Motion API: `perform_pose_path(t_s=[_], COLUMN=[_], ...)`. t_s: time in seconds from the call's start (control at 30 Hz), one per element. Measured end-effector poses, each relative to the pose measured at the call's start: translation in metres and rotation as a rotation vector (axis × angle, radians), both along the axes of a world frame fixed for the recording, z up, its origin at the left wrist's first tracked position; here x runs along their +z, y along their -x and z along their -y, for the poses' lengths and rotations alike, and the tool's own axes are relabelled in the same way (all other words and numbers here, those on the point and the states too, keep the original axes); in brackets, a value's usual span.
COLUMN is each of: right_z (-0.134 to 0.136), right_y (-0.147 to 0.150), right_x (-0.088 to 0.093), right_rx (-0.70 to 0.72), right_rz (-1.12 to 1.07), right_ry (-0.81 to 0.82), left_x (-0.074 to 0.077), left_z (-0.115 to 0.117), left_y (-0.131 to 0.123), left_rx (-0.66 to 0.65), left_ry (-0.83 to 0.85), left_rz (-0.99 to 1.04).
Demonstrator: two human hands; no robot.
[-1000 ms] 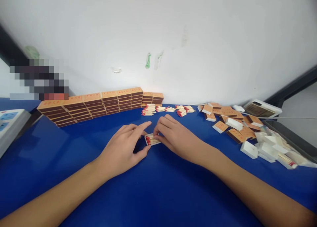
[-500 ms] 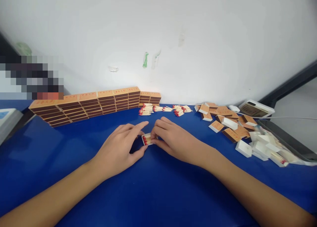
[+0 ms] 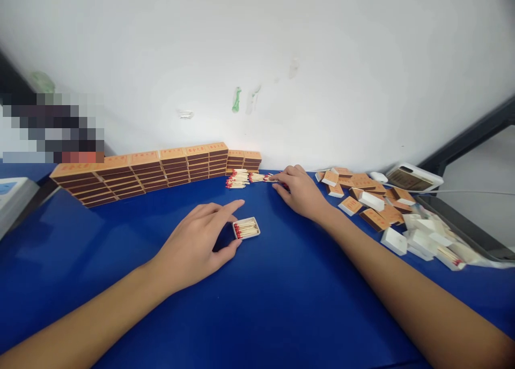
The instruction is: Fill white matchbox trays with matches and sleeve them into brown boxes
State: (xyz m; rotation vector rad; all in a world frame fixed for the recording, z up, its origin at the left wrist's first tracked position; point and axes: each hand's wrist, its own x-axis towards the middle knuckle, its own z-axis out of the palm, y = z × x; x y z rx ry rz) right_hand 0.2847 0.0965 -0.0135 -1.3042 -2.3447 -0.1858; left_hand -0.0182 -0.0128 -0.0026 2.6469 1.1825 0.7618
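A small white matchbox tray (image 3: 257, 225) filled with red-headed matches (image 3: 247, 229) lies on the blue table. My left hand (image 3: 201, 240) curves around its left end, thumb at the near corner and fingers at the far side, holding it; the index finger sticks out above. Farther back, my right hand (image 3: 298, 192) reaches over the loose matches (image 3: 269, 177) by the wall. Its thumb and index finger are a little apart at the matches, and the hand covers part of them. Another pile of matches (image 3: 238, 179) lies to its left.
Stacked closed matchboxes (image 3: 173, 165) form a row along the wall at the left. At the right lie scattered matchbox sleeves (image 3: 376, 219), white trays (image 3: 395, 241) and a tray with a few matches (image 3: 449, 257). A white device (image 3: 414, 177) with a cable stands behind them.
My right hand has left the matchbox tray and moved back and right to the loose matches. The tray's matches are now uncovered. My left hand has stayed at the tray.
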Motion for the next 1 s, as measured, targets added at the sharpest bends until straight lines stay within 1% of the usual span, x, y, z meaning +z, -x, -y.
perform_pose_path(t_s=[0.3,0.8,0.9,1.0], right_z=[0.0025,-0.0026,-0.0048,-0.0044], right_y=[0.0030,-0.0021,-0.0040,-0.0064], right_x=[0.0006,-0.0012,-0.0008,0.0009], right_rx=[0.004,0.006,0.003,0.032], right_rz=[0.002,-0.020,-0.029,-0.013], right_ry=[-0.047,-0.002,0.025,0.057], left_x=[0.0003,-0.0004,-0.0005,-0.0001], left_z=[0.0006,-0.0006,-0.0008,-0.0010], left_y=[-0.0002,0.0000,-0.0004,-0.0005], left_rx=[-0.002,0.002,-0.005,-0.006], left_ry=[-0.017,-0.008,-0.013,-0.017], left_rz=[-0.002,-0.002,-0.001,0.000])
